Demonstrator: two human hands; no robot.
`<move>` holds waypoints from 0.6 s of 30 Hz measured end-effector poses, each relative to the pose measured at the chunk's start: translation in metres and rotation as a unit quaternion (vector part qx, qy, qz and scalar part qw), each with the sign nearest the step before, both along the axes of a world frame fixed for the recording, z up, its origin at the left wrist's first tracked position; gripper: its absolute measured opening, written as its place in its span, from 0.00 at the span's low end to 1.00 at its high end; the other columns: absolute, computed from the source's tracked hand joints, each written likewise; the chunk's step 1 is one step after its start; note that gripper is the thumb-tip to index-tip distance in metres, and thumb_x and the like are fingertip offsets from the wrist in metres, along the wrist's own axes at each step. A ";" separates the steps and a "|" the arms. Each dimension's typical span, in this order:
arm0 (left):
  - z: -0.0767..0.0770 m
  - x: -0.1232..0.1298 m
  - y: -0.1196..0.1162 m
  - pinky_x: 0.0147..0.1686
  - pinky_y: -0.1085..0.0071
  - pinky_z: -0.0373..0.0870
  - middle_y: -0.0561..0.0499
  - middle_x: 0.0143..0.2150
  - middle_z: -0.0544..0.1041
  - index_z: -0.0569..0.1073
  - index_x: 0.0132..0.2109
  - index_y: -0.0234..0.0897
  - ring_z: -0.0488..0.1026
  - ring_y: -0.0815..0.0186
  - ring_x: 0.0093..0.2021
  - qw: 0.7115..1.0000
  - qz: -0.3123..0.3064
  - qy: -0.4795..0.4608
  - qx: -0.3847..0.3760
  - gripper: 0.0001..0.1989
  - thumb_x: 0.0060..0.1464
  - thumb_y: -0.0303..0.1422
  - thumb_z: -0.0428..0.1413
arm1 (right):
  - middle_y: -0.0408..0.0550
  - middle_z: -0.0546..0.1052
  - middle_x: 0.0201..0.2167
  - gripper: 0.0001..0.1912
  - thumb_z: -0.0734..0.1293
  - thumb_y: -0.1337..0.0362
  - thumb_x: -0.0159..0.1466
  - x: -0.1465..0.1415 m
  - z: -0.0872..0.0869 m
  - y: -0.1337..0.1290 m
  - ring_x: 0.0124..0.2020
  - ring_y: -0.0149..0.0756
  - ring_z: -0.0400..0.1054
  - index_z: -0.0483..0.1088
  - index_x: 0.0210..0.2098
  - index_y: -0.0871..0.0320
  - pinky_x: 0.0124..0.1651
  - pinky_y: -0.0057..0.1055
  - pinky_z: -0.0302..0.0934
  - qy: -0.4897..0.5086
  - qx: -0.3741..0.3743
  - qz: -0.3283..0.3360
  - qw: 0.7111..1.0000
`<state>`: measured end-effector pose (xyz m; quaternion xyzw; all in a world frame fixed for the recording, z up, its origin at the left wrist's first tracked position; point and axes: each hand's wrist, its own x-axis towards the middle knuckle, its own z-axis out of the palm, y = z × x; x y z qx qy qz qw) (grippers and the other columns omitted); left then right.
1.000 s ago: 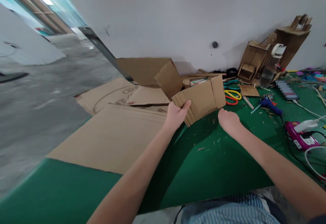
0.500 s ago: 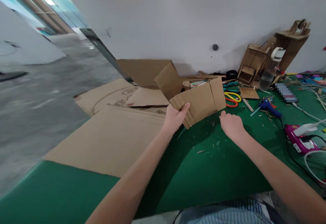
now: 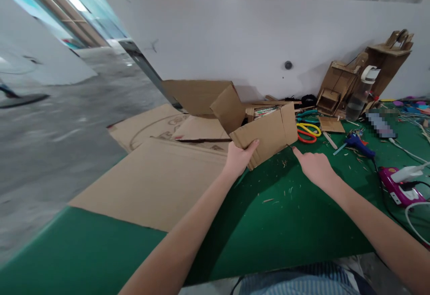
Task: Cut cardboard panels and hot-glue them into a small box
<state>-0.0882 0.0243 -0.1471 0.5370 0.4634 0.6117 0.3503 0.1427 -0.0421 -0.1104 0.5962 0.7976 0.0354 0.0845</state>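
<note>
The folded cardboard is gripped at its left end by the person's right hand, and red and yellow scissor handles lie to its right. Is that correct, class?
Not quite: the head view shows the left hand gripping the folded cardboard at its left end. Red and yellow scissor handles do lie to its right.

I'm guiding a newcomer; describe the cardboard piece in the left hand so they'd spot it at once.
On the green table, find the large flat cardboard sheet, then the left hand to its right. The cardboard piece is in that hand's grip. Unlike that sheet, it is smaller and tilted, with a crease-like line near its right end.
</note>
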 end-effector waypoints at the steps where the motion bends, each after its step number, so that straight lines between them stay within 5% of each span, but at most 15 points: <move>1: 0.000 -0.001 0.001 0.53 0.54 0.73 0.39 0.52 0.78 0.76 0.47 0.34 0.75 0.51 0.53 1.000 0.000 0.002 0.001 0.24 0.43 0.42 0.66 | 0.54 0.78 0.31 0.36 0.55 0.77 0.62 0.000 0.001 0.003 0.32 0.42 0.75 0.49 0.69 0.57 0.33 0.33 0.65 -0.003 -0.006 0.003 1.000; 11: -0.006 0.008 0.008 0.50 0.57 0.75 0.39 0.47 0.80 0.75 0.44 0.33 0.77 0.54 0.48 0.998 0.057 -0.012 0.003 0.19 0.46 0.40 0.63 | 0.50 0.78 0.31 0.41 0.56 0.77 0.60 0.015 -0.014 -0.007 0.28 0.37 0.73 0.42 0.71 0.56 0.30 0.29 0.61 -0.017 -0.023 0.017 0.999; 18: -0.002 -0.008 0.013 0.44 0.60 0.78 0.40 0.47 0.79 0.73 0.43 0.34 0.79 0.57 0.45 0.983 0.145 -0.107 -0.022 0.20 0.44 0.39 0.64 | 0.49 0.77 0.30 0.39 0.55 0.76 0.62 0.021 -0.017 -0.016 0.29 0.38 0.73 0.44 0.71 0.54 0.29 0.29 0.60 -0.018 -0.027 0.008 0.999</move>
